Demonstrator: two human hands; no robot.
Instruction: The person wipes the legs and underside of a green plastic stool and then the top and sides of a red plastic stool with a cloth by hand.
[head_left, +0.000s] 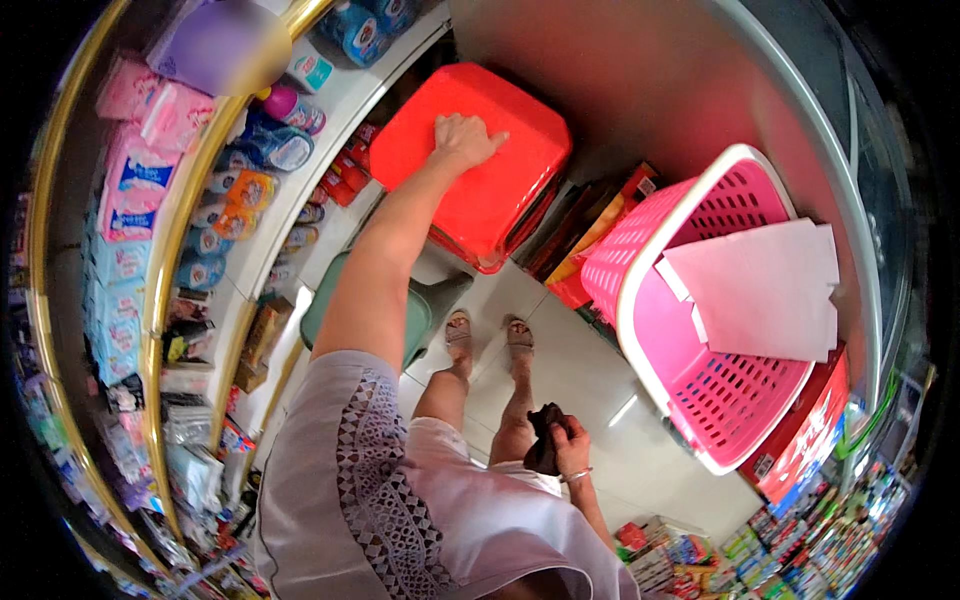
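My left hand (466, 141) rests on the flat top of a red plastic stool (480, 202), its thumb spread away from the curled fingers. My right hand (571, 448), with a bracelet at the wrist, grips a crumpled dark cloth (546, 439) low in front of my body. Beneath my left forearm is a green plastic stool (416, 326), partly hidden by the arm. To the right of the red stool stands a pink perforated basket (637, 225) with a white rim, and white cardboard (757, 292) lies in it.
Shelves with gold rails (155, 330) curve along the left, holding blue bottles (276, 142) and pink packs (135, 187). A grey panel (622, 75) stands behind the stool and basket. Red boxes (795, 427) are beside the basket. Small packaged goods (675, 559) lie at the lower right.
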